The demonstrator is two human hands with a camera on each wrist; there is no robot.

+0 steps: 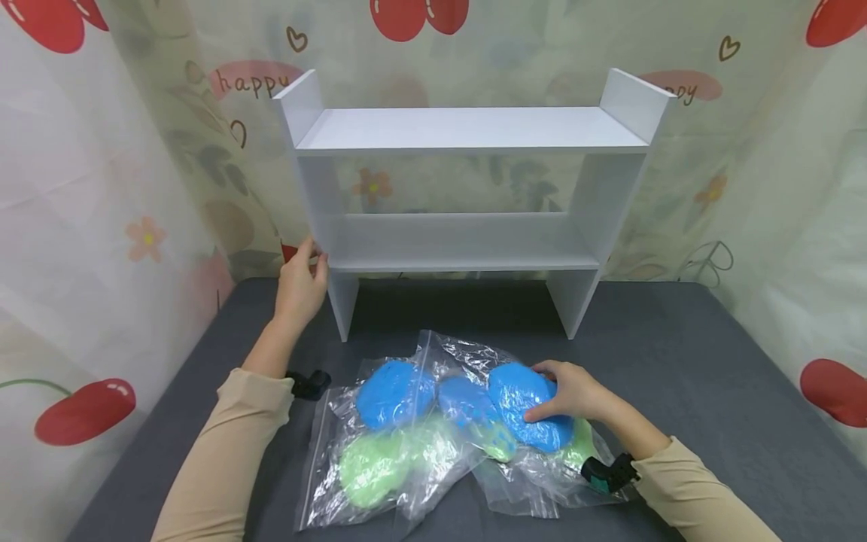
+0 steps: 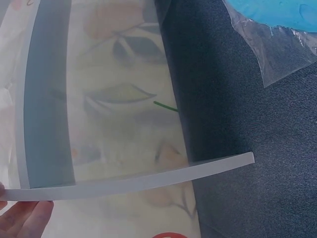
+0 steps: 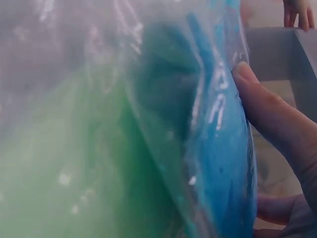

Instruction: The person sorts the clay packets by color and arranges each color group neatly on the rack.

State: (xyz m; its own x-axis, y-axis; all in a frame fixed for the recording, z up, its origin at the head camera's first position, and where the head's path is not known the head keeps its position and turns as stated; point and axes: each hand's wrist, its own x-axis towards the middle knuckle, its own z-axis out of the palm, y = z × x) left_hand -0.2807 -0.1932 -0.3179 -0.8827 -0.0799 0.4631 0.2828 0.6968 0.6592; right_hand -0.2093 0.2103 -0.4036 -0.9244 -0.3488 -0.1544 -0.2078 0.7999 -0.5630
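A white two-tier shelf [image 1: 467, 128] stands at the back of the table. My left hand [image 1: 301, 293] pinches the edge of its left side panel; in the left wrist view the fingers [image 2: 34, 218] lie against that panel. In front of the shelf are clear plastic zip bags, overlapping, with blue and green lumps inside. My right hand [image 1: 572, 391] grips a blue lump [image 1: 518, 391] through the right bag, thumb on the near side and fingers at its far edge. Up close, the right wrist view shows a green lump [image 3: 74, 158] beside the blue one. The left bag [image 1: 318, 482] lies untouched.
The dark grey table [image 1: 677, 361] extends around the bags and shelf. Printed curtains [image 1: 433, 75] with cherries and flowers hang behind and at both sides. A thin cord [image 1: 711, 260] is looped at the back right.
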